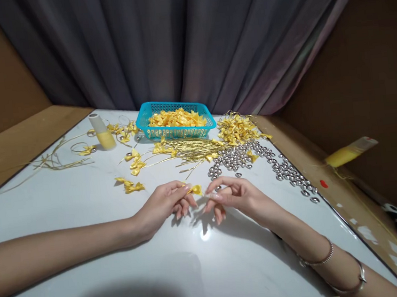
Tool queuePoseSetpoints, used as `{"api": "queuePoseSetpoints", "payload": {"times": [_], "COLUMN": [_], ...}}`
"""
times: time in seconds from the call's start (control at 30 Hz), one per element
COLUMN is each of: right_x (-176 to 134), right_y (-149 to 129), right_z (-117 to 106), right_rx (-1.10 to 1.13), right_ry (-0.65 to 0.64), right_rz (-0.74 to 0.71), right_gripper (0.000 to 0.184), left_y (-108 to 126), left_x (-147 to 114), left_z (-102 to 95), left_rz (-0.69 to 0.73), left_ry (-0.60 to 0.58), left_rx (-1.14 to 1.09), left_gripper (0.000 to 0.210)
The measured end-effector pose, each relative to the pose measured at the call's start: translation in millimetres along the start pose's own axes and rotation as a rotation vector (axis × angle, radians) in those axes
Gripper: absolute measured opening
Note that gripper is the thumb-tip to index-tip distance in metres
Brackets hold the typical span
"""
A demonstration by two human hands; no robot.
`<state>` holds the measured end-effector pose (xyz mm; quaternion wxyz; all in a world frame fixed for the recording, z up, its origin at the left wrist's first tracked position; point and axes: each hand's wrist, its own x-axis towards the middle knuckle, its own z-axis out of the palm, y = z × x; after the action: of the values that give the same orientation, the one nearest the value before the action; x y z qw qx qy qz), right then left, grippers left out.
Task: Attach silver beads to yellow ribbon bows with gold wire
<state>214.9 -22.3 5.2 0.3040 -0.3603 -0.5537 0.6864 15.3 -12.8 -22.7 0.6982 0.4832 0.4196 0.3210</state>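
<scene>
Over the middle of the white table, my left hand (162, 204) pinches a small yellow ribbon bow (196, 190) between thumb and fingers. Close by on the right, my right hand (239, 196) has its thumb and forefinger pressed together beside the bow. Whatever lies in that pinch is too small to make out. A few yellow bows (133, 187) rest on the table beyond my left hand. Past both hands lies a bundle of gold cords (195, 149), and small silver rings (233, 158) are scattered beyond my right hand.
A blue plastic basket (140, 116) full of yellow bows stands at the back. Right of it sits a heap of bows with cords (237, 129). A spool of yellow thread (105, 138) stands at the left; another spool (348, 152) is beyond the table's right edge.
</scene>
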Motion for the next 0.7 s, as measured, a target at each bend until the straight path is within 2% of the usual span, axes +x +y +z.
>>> {"api": "queuePoseSetpoints", "payload": {"times": [0.13, 0.27, 0.5, 0.7], "right_x": [1.1, 3.4, 4.7, 3.2], "right_y": [4.3, 7.4, 8.2, 6.2], "right_z": [8.3, 9.8, 8.4, 8.1], "right_rx": [-0.242, -0.364, -0.397, -0.372], "right_ry": [0.052, 0.116, 0.185, 0.178], "right_rz": [0.029, 0.008, -0.011, -0.022], "right_gripper": [0.019, 0.021, 0.023, 0.022], "left_y": [0.5, 1.3, -2.4, -1.7], "left_x": [-3.3, -5.1, -3.9, -2.3], "left_z": [1.0, 2.6, 2.3, 0.5], "left_rz": [0.004, -0.004, 0.062, 0.017], "left_ry": [-0.015, -0.05, -0.126, -0.083], "left_rx": [0.042, 0.034, -0.028, 0.012], "left_gripper": [0.031, 0.031, 0.027, 0.03]}}
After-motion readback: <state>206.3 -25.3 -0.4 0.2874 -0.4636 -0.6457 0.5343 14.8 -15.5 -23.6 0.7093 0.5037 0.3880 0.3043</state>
